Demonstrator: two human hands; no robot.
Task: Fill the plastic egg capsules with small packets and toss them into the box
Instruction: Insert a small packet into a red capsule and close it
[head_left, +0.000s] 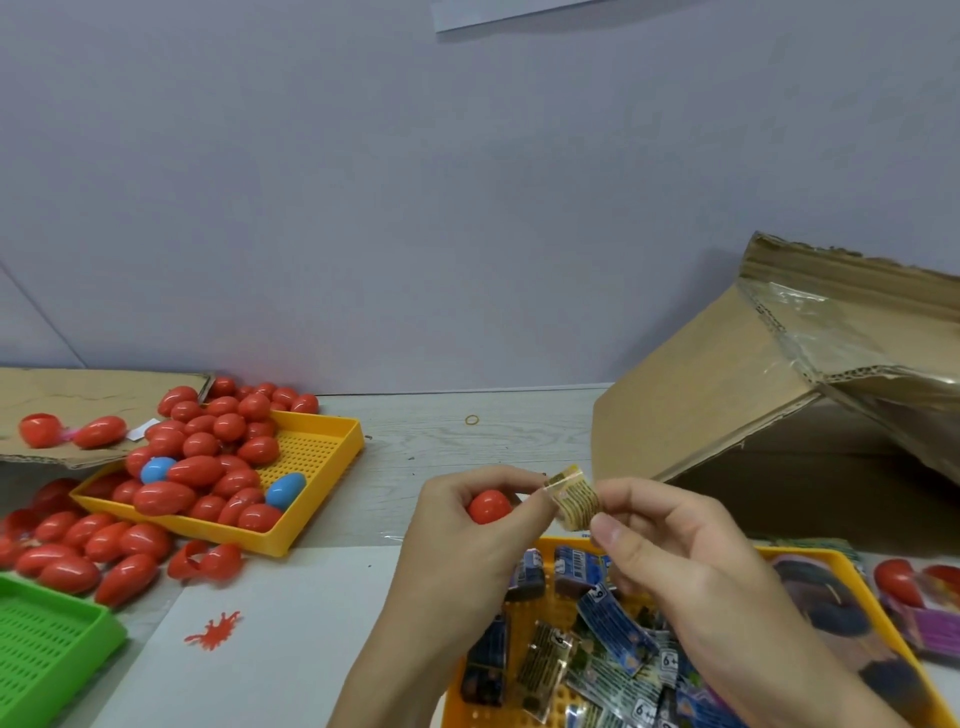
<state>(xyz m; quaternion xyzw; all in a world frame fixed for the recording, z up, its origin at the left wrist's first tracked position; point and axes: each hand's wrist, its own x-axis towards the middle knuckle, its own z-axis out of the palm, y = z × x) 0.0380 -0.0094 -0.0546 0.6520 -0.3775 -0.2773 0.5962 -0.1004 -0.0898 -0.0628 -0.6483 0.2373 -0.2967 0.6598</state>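
So the packet (574, 496) sits just below the middle of the frame, pinched between both hands. It looks rolled or folded into a short tube, I'd guess so it'll fit the capsule. Its long axis runs from upper left to lower right, top end tipped toward the back wall.

My left hand (467, 540) pinches the packet's upper left edge with its fingertips, while the same hand cups a red egg half (488, 506) in the palm, open side hidden from me. Holding both in one hand probably keeps the stuffing move short. My right hand (670, 551) clamps the packet's lower right side between thumb and fingers.

Right under the hands, bottom centre, is the yellow tray (852, 564) of loose packets. At left centre another yellow tray (332, 441) holds red eggs plus a couple of blue ones, with more spilled lower left beside a green tray (57, 639). The cardboard box (727, 384) sits at right, its opening facing me, handy for tossing.
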